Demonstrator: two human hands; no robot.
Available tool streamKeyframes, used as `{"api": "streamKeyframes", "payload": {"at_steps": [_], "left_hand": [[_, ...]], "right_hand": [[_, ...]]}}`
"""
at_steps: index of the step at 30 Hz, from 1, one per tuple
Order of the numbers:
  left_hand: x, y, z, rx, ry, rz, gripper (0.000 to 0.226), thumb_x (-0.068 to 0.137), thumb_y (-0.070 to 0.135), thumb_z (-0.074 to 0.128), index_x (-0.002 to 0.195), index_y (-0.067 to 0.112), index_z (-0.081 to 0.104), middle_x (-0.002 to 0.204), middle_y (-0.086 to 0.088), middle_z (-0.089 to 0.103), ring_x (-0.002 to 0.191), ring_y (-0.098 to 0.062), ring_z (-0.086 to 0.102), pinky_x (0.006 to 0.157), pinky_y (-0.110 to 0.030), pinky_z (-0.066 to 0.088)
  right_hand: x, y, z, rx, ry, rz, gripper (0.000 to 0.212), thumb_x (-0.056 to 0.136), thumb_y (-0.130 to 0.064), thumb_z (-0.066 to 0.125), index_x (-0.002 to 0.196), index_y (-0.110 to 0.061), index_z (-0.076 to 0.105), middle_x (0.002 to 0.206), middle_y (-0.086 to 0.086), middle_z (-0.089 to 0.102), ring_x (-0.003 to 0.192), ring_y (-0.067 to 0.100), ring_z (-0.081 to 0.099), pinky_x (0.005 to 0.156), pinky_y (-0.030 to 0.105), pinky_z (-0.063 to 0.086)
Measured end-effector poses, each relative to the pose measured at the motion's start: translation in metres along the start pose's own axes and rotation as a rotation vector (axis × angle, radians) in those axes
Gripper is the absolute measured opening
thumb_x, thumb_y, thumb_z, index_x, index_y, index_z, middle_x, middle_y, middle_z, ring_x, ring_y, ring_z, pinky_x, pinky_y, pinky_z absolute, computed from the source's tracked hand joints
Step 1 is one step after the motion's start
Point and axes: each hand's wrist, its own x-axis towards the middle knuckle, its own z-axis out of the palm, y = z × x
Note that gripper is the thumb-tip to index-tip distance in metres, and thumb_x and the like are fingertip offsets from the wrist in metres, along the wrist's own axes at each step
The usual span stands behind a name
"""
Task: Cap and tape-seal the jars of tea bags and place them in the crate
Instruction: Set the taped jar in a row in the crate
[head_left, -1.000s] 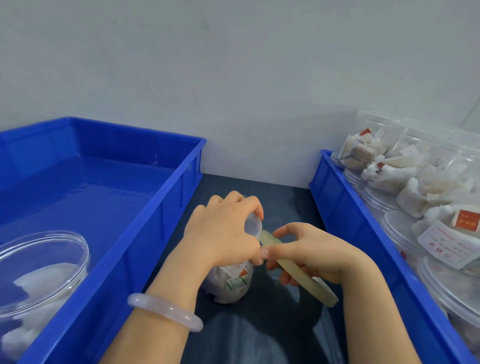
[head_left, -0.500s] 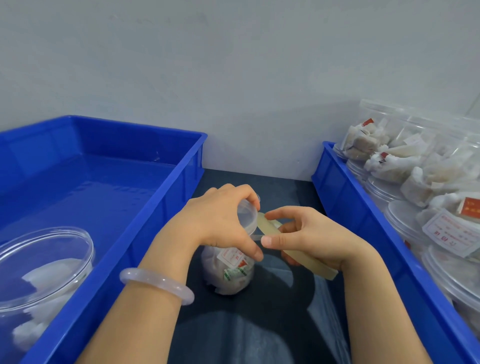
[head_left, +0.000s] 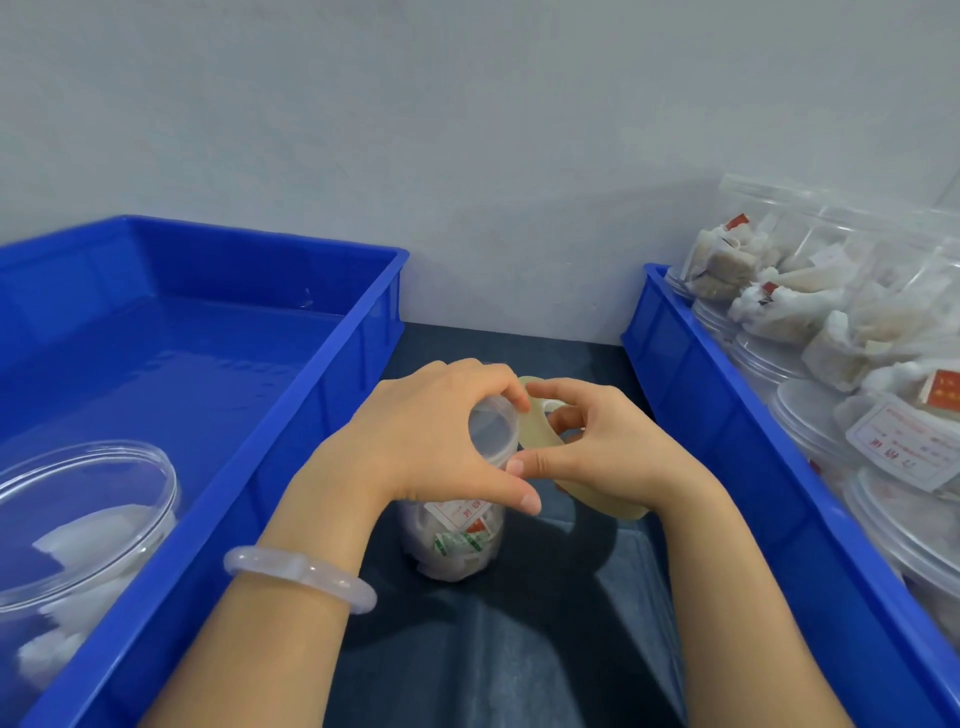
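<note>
On the tabletop, my left hand grips the lid of the jar; my right hand pinches the tape roll beside it.

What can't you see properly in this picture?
Head view:
The lid's edge: the left hand covers it, so any tape there is hidden.
Tape roll: mostly behind the right hand.
Labels in the right crate: writing too small.
Big jar in the left crate: cut off by the picture's edge.
</note>
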Motion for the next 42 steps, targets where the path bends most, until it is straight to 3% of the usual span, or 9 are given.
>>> {"api": "streamKeyframes", "payload": {"at_steps": [6,9,12,19,25,28,34,38,42], "left_hand": [[-0.004,-0.001,0.005,0.024,0.064,-0.045,0.074,0.052,0.07,0.071,0.119,0.049,0.048,0.115,0.025,0.037,0.099,-0.001,0.049,0.072,-0.024,0.037],[-0.004,0.0,0.003,-0.017,0.057,-0.053,0.072,0.056,0.062,0.076,0.122,0.048,0.052,0.118,0.026,0.04,0.116,-0.002,0.039,0.084,-0.024,0.033],[-0.004,0.003,0.002,0.026,0.038,-0.081,0.074,0.059,0.06,0.076,0.127,0.048,0.05,0.128,0.024,0.042,0.121,-0.007,0.029,0.09,-0.027,0.021],[0.001,0.007,-0.001,-0.01,-0.009,-0.124,0.073,0.06,0.055,0.079,0.126,0.05,0.049,0.132,0.024,0.042,0.124,-0.014,0.038,0.1,-0.037,0.038],[-0.004,-0.006,0.0,-0.152,-0.008,-0.064,0.063,0.06,0.047,0.081,0.117,0.053,0.054,0.116,0.036,0.041,0.126,-0.008,0.035,0.103,-0.035,0.035],[-0.007,-0.008,0.001,-0.171,0.008,-0.039,0.066,0.063,0.044,0.084,0.121,0.05,0.053,0.122,0.035,0.043,0.127,-0.006,0.035,0.105,-0.039,0.035],[-0.016,-0.007,0.008,-0.142,0.143,-0.032,0.086,0.061,0.042,0.084,0.134,0.046,0.039,0.114,0.038,0.043,0.122,-0.003,0.037,0.101,-0.038,0.039],[-0.015,-0.003,0.012,-0.096,0.189,-0.053,0.097,0.05,0.064,0.078,0.136,0.047,0.035,0.118,0.033,0.047,0.118,0.0,0.037,0.09,-0.029,0.033],[-0.014,-0.002,0.015,-0.118,0.229,-0.08,0.093,0.052,0.069,0.071,0.134,0.047,0.034,0.12,0.032,0.049,0.117,0.0,0.039,0.086,-0.026,0.029]], "right_hand": [[0.0,0.004,0.001,-0.025,0.057,-0.061,0.113,0.034,-0.07,0.072,0.138,-0.034,0.045,0.104,-0.019,0.055,0.098,0.003,0.058,0.084,0.025,0.05],[0.0,0.004,-0.002,-0.03,0.061,-0.059,0.112,0.031,-0.073,0.072,0.135,-0.037,0.048,0.101,-0.02,0.056,0.096,0.0,0.059,0.08,0.019,0.047],[-0.001,0.005,-0.004,0.0,0.034,-0.043,0.114,0.03,-0.075,0.073,0.135,-0.037,0.049,0.106,-0.009,0.063,0.093,0.006,0.063,0.083,0.027,0.052],[-0.002,0.008,-0.003,0.07,-0.005,-0.018,0.101,0.042,-0.064,0.081,0.135,-0.037,0.049,0.118,0.001,0.063,0.105,0.015,0.062,0.095,0.042,0.051],[-0.002,0.009,-0.006,0.066,0.009,-0.041,0.09,0.048,-0.051,0.086,0.131,-0.04,0.052,0.103,-0.012,0.063,0.088,-0.001,0.064,0.079,0.018,0.048],[0.0,0.008,-0.003,0.046,0.034,-0.046,0.086,0.051,-0.051,0.086,0.13,-0.041,0.053,0.099,-0.018,0.06,0.086,-0.004,0.063,0.078,0.018,0.046],[0.004,0.006,0.003,0.019,0.052,-0.02,0.105,0.035,-0.065,0.077,0.133,-0.038,0.051,0.105,-0.013,0.058,0.096,-0.001,0.059,0.086,0.026,0.046],[0.004,0.007,0.005,0.026,0.068,-0.026,0.099,0.041,-0.06,0.08,0.133,-0.038,0.051,0.113,-0.006,0.061,0.098,0.003,0.06,0.091,0.03,0.048],[0.003,0.007,0.005,0.048,0.021,-0.008,0.085,0.056,-0.05,0.079,0.134,-0.038,0.049,0.106,-0.009,0.058,0.084,0.004,0.063,0.075,0.027,0.054]]}}
